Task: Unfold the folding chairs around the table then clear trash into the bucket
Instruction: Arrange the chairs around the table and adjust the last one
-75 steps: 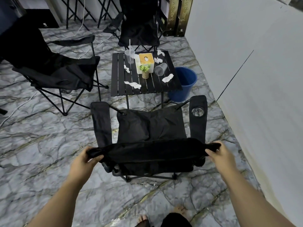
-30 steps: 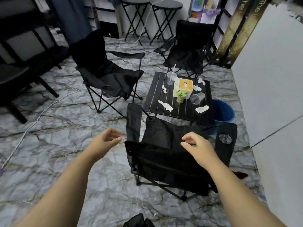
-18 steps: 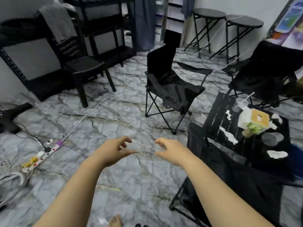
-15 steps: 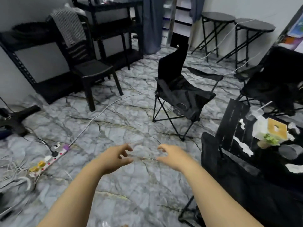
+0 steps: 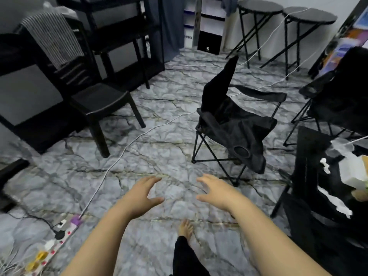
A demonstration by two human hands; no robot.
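My left hand (image 5: 142, 193) and my right hand (image 5: 216, 191) hover over bare floor, fingers spread, holding nothing. An unfolded black folding chair (image 5: 237, 124) stands ahead, just beyond my right hand. Another unfolded black chair (image 5: 338, 100) stands at the far right. The black slatted table (image 5: 312, 156) is at the right edge, with crumpled white tissues (image 5: 324, 165), a white tissue box (image 5: 352, 170) and a torn paper strip (image 5: 332, 200) on it. The back of a third black chair (image 5: 310, 236) shows at lower right. The bucket is out of view.
A black solid chair (image 5: 99, 100) with a striped cloth stands at left before black shelving (image 5: 111, 36). A white cable (image 5: 123, 152) crosses the marble floor to a power strip (image 5: 59, 234). Two black stools (image 5: 278, 20) stand at the back. My bare foot (image 5: 185, 228) is below.
I let go of the near chair's back and turned left. The table slid to the right edge, and both empty hands swung out over the floor.
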